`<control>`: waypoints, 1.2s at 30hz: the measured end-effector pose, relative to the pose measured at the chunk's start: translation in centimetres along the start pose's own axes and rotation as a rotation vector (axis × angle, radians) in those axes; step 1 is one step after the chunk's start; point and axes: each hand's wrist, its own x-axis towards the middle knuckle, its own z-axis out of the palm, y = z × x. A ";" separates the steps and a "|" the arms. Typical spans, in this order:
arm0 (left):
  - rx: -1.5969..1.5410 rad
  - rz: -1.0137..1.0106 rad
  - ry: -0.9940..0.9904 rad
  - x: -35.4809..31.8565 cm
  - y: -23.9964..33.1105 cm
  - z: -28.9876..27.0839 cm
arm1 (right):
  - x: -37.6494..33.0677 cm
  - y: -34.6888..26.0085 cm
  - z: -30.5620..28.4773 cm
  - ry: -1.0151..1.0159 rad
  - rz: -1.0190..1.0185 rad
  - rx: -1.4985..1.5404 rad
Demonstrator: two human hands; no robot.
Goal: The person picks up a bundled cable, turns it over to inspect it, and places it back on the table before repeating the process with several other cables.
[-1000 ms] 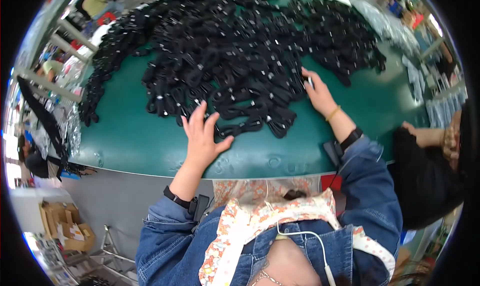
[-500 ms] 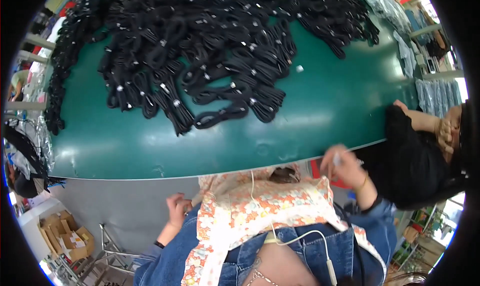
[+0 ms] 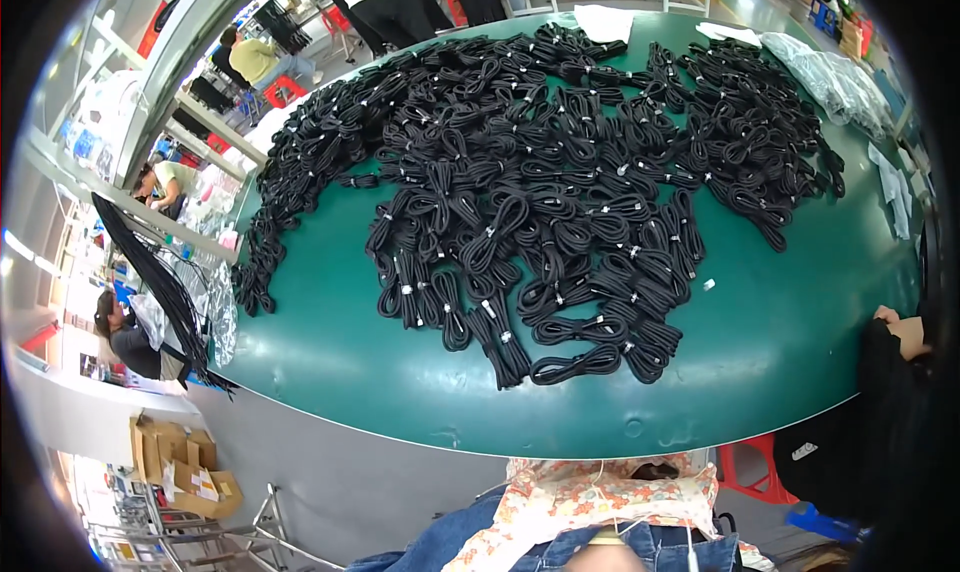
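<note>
Neither of my hands shows at this moment. A denim sleeve (image 3: 435, 544) of mine comes in at the lower edge, beside my floral apron (image 3: 570, 497), and its hand is out of sight. In front of me, a large heap of black coiled cables (image 3: 520, 202) covers much of the green table (image 3: 330, 357). The cables are tied in bundles, and several lie loosely along the near side of the heap. A small white piece (image 3: 709, 285) rests on the table to the right of them.
A person's dark sleeve (image 3: 890, 412) and hand are at the table's right edge. Black cables hang (image 3: 165, 282) at the left. Cardboard boxes (image 3: 185, 462) and a metal frame (image 3: 265, 532) stand lower left. A red stool (image 3: 752, 469) is under the right edge. Clear plastic bags (image 3: 825, 77) lie far right.
The view has tilted up and turned, so more of the far table and room shows. Both my hands, earlier raised near the apron and the table's edge, have left the picture.
</note>
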 end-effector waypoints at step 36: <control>0.093 -0.230 0.021 -3.1 -6.2 -1.7 | -9.3 -35.1 -25.6 -0.360 -1.030 0.222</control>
